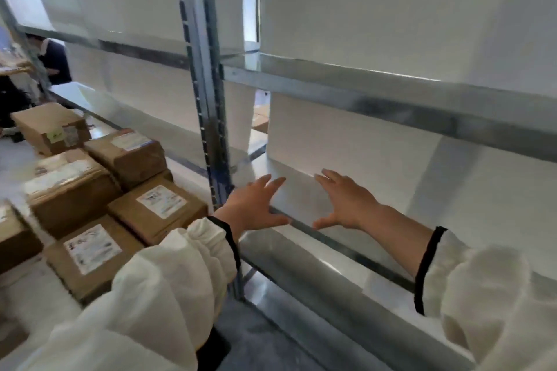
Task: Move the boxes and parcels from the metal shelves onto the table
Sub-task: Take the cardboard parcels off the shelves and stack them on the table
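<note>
Both my hands reach over the front edge of a bare metal shelf [301,199]. My left hand [253,205] and my right hand [343,202] are spread flat with straight fingers, palms facing each other, and hold nothing. Several brown cardboard boxes with white labels lie on the white table [18,159] at the left, among them one nearest the shelf post [156,208] and one at the back [49,126]. Through a gap behind the shelf a further brown box [260,122] shows partly.
A galvanised upright post [211,129] stands just left of my left hand. The upper shelf beam [391,99] runs above my hands. White panels back the shelves. A person in dark clothing [52,60] stands at the far left. Grey floor lies below.
</note>
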